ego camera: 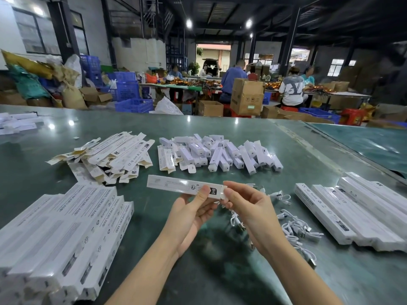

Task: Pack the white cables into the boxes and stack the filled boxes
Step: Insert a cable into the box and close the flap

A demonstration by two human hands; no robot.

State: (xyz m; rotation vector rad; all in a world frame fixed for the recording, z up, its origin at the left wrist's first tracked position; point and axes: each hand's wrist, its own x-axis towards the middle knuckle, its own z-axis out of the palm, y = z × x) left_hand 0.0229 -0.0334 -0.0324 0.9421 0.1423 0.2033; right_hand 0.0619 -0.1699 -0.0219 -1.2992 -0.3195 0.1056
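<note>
A long white box [176, 185] lies level above the green table, held in the middle of the view. My left hand [193, 211] grips it from below, thumb on its printed face. At the box's right end my right hand [244, 202] pinches the end flap [224, 193]. Loose white cables [295, 227] lie in a heap on the table just right of my hands. A stack of filled white boxes [66, 234] fills the near left. Another row of white boxes [361, 214] lies at the right.
Flat unfolded cartons [114, 157] are piled at the middle left. Several small white lamp bars [222, 154] lie heaped beyond my hands. The green table [220, 271] has a seam to a second table at the far right. People work at benches far behind.
</note>
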